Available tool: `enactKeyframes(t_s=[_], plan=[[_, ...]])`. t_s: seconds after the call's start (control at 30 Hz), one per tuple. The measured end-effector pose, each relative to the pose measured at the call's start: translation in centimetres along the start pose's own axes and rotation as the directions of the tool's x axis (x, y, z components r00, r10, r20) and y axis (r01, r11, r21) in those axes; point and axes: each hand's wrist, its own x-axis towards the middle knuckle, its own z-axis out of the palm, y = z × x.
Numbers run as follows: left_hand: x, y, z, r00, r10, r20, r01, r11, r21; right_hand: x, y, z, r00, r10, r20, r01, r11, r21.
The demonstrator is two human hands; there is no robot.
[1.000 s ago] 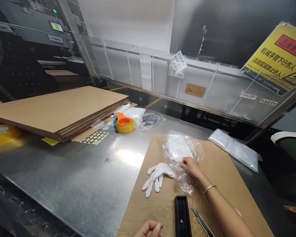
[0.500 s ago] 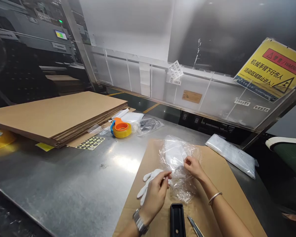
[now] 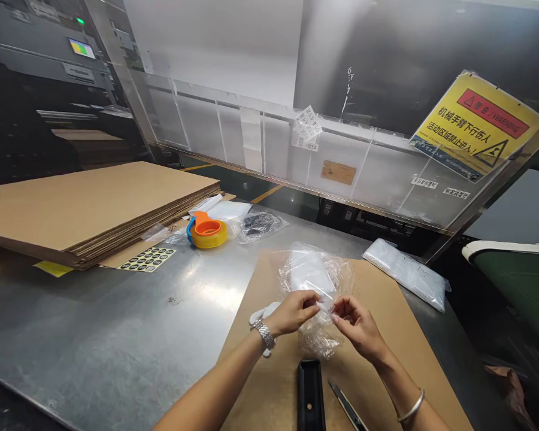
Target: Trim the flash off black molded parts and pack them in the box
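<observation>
A clear plastic bag (image 3: 320, 342) lies crumpled on a brown cardboard sheet (image 3: 388, 335), with a flat white piece (image 3: 303, 269) showing among the film behind it. My left hand (image 3: 296, 312) pinches the near part of this bag, thumb against fingers. Close to its right, my right hand (image 3: 358, 328) also has its fingertips closed on the thin film; the exact grip is hard to see. White gloves (image 3: 269, 311) lie partly hidden under my left hand. Nearer to me are a long black tray (image 3: 311, 392) and a utility knife (image 3: 347, 406).
Stacked cardboard sheets (image 3: 90, 203) stand on the metal table (image 3: 130, 335) at left. An orange and yellow tape dispenser (image 3: 209, 232), a round-sticker sheet (image 3: 147, 259) and a bag with dark contents (image 3: 261, 225) lie behind. A packed plastic bundle (image 3: 406, 272) lies at right.
My left hand has moved up and right, its wrist turned, and my right hand has come down toward it; they now meet over the film. The camera view has shifted slightly right.
</observation>
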Motion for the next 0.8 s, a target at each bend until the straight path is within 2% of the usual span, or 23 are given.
enactKeyframes(t_s=[0.07, 0.17, 0.3, 0.37, 0.57, 0.67, 0.8], plan=[[-0.8, 1.1, -0.1, 0.999, 0.017, -0.037, -0.016, 1.000, 0.014, -0.6, -0.2, -0.3, 0.996, 0.087, 0.008, -0.087, 0.990, 0.113], [-2.2, 2.5, 0.1, 0.996, 0.048, -0.073, -0.046, 0.999, 0.027, -1.3, -0.3, -0.4, 0.973, 0.208, 0.100, -0.226, 0.945, 0.236], [-4.0, 3.2, 0.3, 0.990, 0.066, -0.127, -0.061, 0.997, 0.042, -2.2, -0.6, 0.1, 0.934, 0.273, 0.231, -0.336, 0.891, 0.306], [-4.9, 3.3, 0.2, 0.986, 0.063, -0.152, -0.055, 0.997, 0.051, -2.7, -0.7, 0.3, 0.933, 0.277, 0.228, -0.343, 0.875, 0.342], [-6.9, 3.4, 0.1, 0.983, 0.042, -0.178, -0.036, 0.999, 0.038, -4.0, -1.6, 1.2, 0.951, 0.298, 0.087, -0.301, 0.814, 0.496], [-7.6, 3.2, 0.3, 0.981, 0.030, -0.191, -0.026, 0.999, 0.019, -4.7, -1.8, 1.9, 0.934, 0.330, 0.133, -0.352, 0.797, 0.492], [-8.2, 2.7, 0.1, 0.977, 0.023, -0.211, -0.021, 1.000, 0.010, -5.4, -1.8, 2.7, 0.919, 0.347, 0.188, -0.394, 0.827, 0.401]])
